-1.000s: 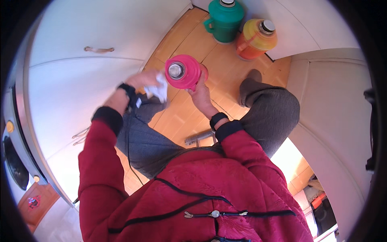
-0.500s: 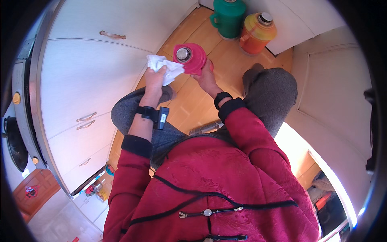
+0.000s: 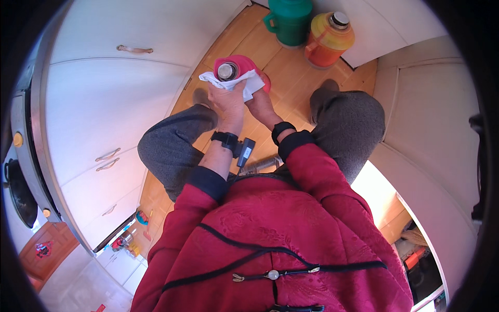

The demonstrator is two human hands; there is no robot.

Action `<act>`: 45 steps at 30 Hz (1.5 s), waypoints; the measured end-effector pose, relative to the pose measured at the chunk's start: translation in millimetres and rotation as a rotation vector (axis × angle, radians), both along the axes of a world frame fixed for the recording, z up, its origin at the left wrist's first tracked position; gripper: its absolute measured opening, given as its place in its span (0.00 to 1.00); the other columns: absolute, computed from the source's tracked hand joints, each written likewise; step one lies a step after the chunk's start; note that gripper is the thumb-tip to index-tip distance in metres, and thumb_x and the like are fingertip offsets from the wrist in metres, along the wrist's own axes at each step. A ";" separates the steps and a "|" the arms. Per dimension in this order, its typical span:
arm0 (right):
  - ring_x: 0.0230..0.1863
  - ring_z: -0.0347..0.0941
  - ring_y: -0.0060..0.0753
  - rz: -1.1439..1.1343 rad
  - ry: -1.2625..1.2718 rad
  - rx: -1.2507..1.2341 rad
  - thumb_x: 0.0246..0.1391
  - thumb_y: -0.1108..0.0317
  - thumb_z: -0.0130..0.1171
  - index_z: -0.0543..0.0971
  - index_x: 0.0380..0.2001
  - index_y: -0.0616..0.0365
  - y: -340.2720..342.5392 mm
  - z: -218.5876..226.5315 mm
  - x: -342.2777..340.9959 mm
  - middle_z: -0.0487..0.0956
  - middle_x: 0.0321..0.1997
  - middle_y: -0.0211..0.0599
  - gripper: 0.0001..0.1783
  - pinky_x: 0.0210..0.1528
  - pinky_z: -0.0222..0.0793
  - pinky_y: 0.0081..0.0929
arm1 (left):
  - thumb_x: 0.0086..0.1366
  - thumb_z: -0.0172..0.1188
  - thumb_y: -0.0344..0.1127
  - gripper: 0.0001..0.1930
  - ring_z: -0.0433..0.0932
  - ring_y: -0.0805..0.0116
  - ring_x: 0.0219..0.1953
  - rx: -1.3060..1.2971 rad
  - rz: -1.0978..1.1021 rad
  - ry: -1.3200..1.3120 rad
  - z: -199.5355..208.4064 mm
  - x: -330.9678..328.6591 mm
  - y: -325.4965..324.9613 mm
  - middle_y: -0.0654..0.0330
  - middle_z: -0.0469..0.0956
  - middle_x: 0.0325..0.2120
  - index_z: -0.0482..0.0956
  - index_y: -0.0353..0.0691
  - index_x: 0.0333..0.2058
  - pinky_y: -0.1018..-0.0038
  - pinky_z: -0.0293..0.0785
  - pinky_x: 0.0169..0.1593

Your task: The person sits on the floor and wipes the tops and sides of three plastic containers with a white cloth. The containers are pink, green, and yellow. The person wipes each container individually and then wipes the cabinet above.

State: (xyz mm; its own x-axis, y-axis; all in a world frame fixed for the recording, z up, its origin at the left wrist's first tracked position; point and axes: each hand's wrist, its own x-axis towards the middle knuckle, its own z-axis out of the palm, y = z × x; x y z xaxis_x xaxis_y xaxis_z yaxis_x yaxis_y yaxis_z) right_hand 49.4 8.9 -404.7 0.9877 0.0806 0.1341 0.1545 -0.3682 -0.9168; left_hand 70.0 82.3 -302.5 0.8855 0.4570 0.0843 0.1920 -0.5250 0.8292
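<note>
A pink thermos flask (image 3: pixel 244 64) with a silvery cap is tilted over the floor in front of me. My left hand (image 3: pixel 227 101) is closed on a white cloth (image 3: pixel 252 83) and presses it against the near side of the flask, just below the cap. Around the flask's lower right side, my right hand (image 3: pixel 261 106) keeps hold of it; the cloth and the flask cover part of its fingers. Both wrists wear black bands, and the left one carries a small dark device.
A green thermos flask (image 3: pixel 290 23) and an orange-yellow one (image 3: pixel 328 41) stand on the wooden floor beyond. White cabinets (image 3: pixel 119 88) with handles line the left. A pale panel (image 3: pixel 431 109) rises at the right, above an opening holding dark items.
My left hand has moved right with the cloth, from beside the flask onto its near side. The flask has shifted slightly left, and my right hand has gone a little lower.
</note>
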 end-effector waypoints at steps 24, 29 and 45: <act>0.44 0.74 0.63 -0.003 0.634 -0.066 0.55 0.59 0.54 0.32 0.64 0.70 -6.6 57.4 5.4 0.74 0.41 0.66 0.51 0.43 0.70 0.47 | 0.56 0.57 0.22 0.21 0.78 0.70 0.41 -0.706 -0.502 0.388 -8.3 87.6 103.2 0.59 0.77 0.43 0.72 0.33 0.50 0.75 0.75 0.44; 0.46 0.73 0.62 -0.004 0.662 -0.080 0.56 0.59 0.54 0.33 0.64 0.70 -5.4 61.9 5.0 0.72 0.46 0.67 0.50 0.45 0.70 0.46 | 0.56 0.59 0.27 0.21 0.75 0.72 0.42 -0.186 -1.144 0.846 28.1 171.8 68.6 0.61 0.77 0.40 0.73 0.34 0.50 0.79 0.70 0.48; 0.38 0.73 0.66 -0.128 0.514 -0.010 0.53 0.63 0.58 0.37 0.64 0.67 7.8 40.7 -0.6 0.73 0.37 0.67 0.48 0.38 0.70 0.52 | 0.47 0.66 0.34 0.17 0.77 0.53 0.33 0.899 -2.044 0.592 61.9 161.6 -36.8 0.52 0.78 0.29 0.75 0.40 0.38 0.63 0.73 0.37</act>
State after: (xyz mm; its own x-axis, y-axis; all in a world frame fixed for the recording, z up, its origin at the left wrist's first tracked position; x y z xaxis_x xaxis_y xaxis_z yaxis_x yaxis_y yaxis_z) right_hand 48.7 16.6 -364.0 0.9278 -0.0463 -0.3702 -0.3608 -0.3635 -0.8589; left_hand 231.5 45.4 -240.7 -0.0294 -0.7451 -0.6663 -0.8323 -0.3509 0.4292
